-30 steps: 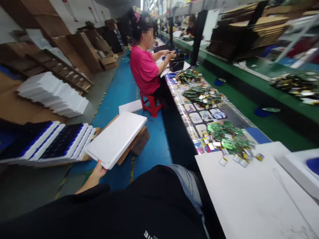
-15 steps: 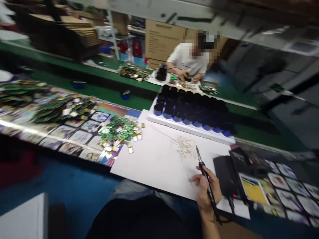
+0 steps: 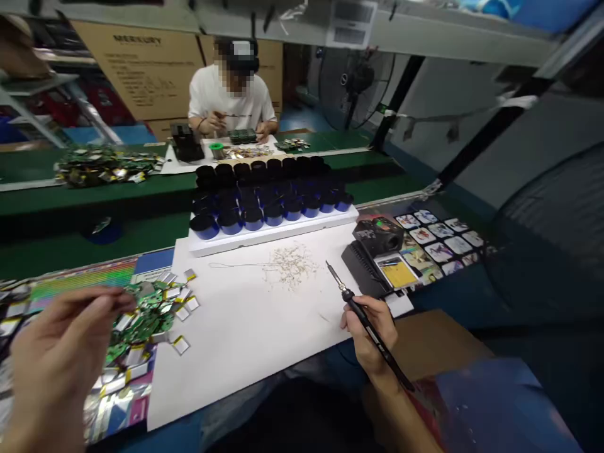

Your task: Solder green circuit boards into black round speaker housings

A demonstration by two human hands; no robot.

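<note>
My right hand (image 3: 370, 330) grips a black soldering iron (image 3: 368, 321), its metal tip pointing up and left over the white sheet (image 3: 245, 327). At the left, my left hand (image 3: 70, 352) reaches to a heap of small green circuit boards (image 3: 146, 314) with silver battery cells attached. Thumb and fingertips are pinched together at the heap's upper edge. What is between them, if anything, I cannot make out. Thin wire clippings (image 3: 292, 267) lie scattered on the sheet, left of the iron's tip.
A white foam tray (image 3: 278, 236) of dark blue cylinders stands behind the sheet. The soldering station (image 3: 377, 236) and a holder with yellow sponge (image 3: 399, 272) sit at the right. Across the green bench a co-worker (image 3: 231, 94) handles boards. A shelf (image 3: 292, 28) hangs overhead.
My view has swung to the right. My left hand, out of sight before, has come in at the heap of boards. My right hand still holds the soldering iron.
</note>
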